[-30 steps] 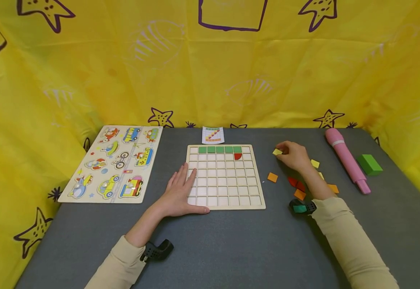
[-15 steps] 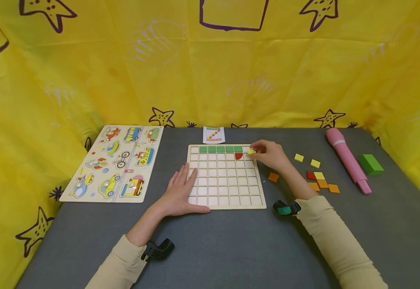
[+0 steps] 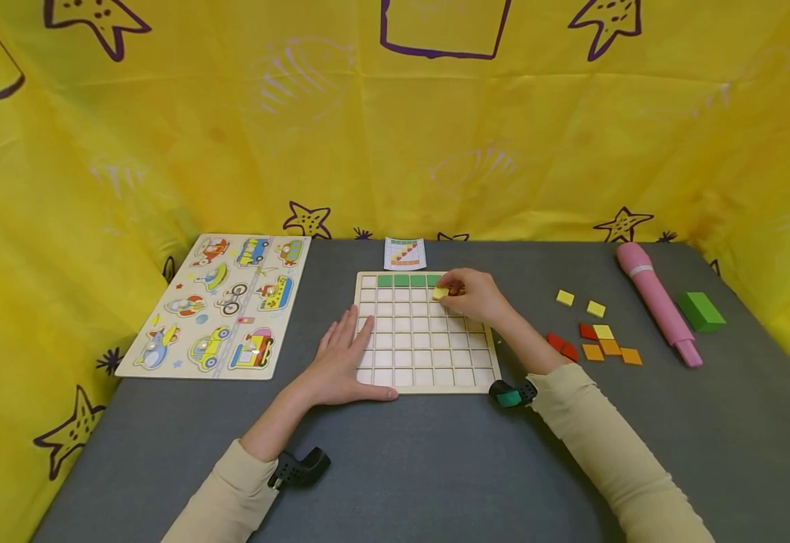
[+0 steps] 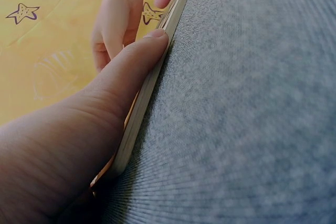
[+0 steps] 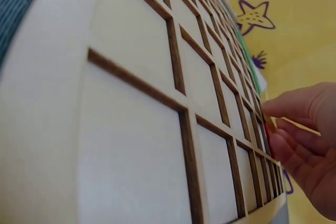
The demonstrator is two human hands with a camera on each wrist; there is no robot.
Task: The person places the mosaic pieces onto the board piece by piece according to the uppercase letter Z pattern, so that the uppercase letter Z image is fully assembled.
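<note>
A pale wooden grid board (image 3: 420, 339) lies on the dark table, with several green square tiles (image 3: 401, 280) along its far row. My left hand (image 3: 336, 377) rests on its left side and near corner, fingers spread; in the left wrist view the thumb (image 4: 134, 59) lies along the board's edge. Between thumb and fingertips, my right hand (image 3: 477, 296) pinches a yellow square tile (image 3: 440, 292) over the second row. That hand covers the board's far right corner and most of the red quarter-round piece, of which a sliver of red (image 5: 271, 125) shows in the right wrist view.
Right of the board lie loose yellow tiles (image 3: 565, 298), orange tiles (image 3: 593, 352) and red pieces (image 3: 569, 351). Beyond them are a pink microphone-shaped toy (image 3: 659, 302) and a green block (image 3: 702, 311). A small pattern card (image 3: 404, 254) sits behind the board; a vehicle puzzle (image 3: 221, 323) lies left.
My right hand has carried the yellow tile leftward from the loose pieces, across the board's right edge, to the second row beside the red piece. My left hand has stayed put.
</note>
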